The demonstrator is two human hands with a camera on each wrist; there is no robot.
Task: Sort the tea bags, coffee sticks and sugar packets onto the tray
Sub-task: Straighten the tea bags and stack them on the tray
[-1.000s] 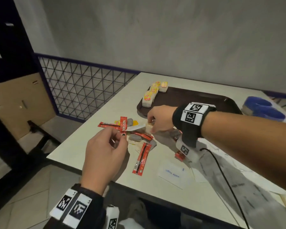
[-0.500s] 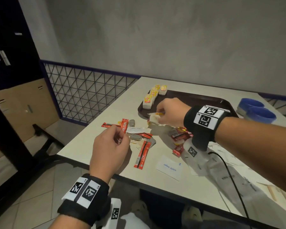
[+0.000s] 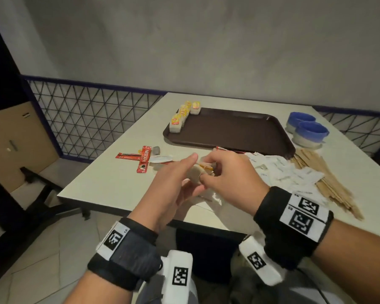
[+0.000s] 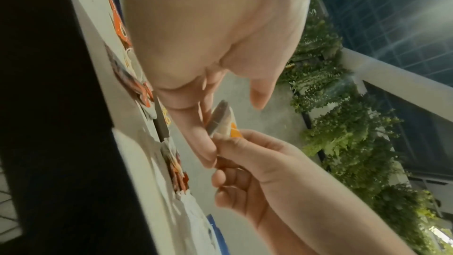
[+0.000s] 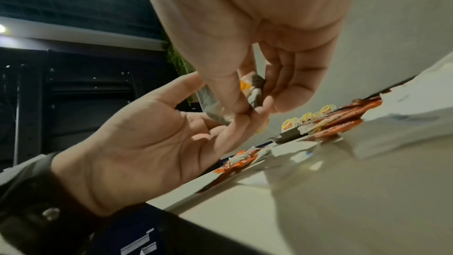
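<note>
Both hands meet above the table's front edge around one tea bag (image 3: pixel 196 177) with a yellow-orange tag. My right hand (image 3: pixel 208 172) pinches the tea bag (image 5: pixel 255 84) between thumb and fingers. My left hand (image 3: pixel 190 172) lies palm up with straight fingers under it, touching the bag (image 4: pixel 221 121). The brown tray (image 3: pixel 228 132) sits farther back, with a row of tea bags (image 3: pixel 180 119) along its left edge. Red coffee sticks (image 3: pixel 144 157) lie left of the hands. White sugar packets (image 3: pixel 283 174) are scattered on the right.
A bundle of wooden stirrers (image 3: pixel 323 178) lies at the right of the table, beyond the sugar packets. Two blue bowls (image 3: pixel 309 130) stand right of the tray. A wire mesh fence (image 3: pixel 86 119) runs along the left, past the table edge.
My right hand has drawn back from the tray's front edge with the tea bag. My left hand has opened and come in under it, so the two hands now meet.
</note>
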